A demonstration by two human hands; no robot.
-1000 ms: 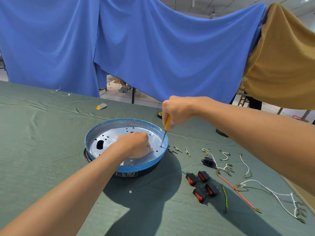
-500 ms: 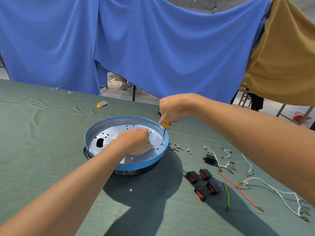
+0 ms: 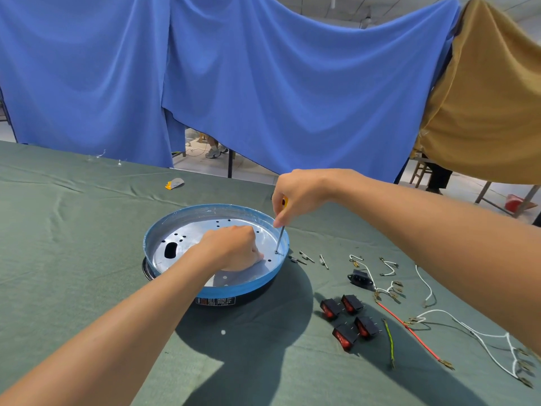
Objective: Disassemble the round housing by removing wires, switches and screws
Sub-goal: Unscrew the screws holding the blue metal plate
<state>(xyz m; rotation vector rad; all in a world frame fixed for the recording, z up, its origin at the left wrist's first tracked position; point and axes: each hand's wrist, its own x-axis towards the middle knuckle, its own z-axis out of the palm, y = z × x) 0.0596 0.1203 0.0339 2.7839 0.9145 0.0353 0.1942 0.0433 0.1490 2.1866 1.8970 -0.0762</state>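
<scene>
Head view: the round housing (image 3: 216, 207) sits mid-frame. The right hand (image 3: 295, 197) grips the screwdriver (image 3: 280, 238) — nearly upright, tip down on a screw (image 3: 276, 252) by the housing's right rim. The left hand (image 3: 234, 249), a fist with nothing seen inside, rests just left of it.

round housing (image 3: 234, 290): glossy blue wall, shiny bare metal floor under left hand (image 3: 234, 249). screwdriver (image 3: 280, 239) in right hand (image 3: 298, 197): smooth steel shaft, yellow plastic handle. table (image 3: 73, 244): matt green cloth, creased. switches (image 3: 330, 309) below right hand: black plastic, glossy red rockers. wires (image 3: 468, 325): smooth plastic sheath, brassy terminals.
</scene>
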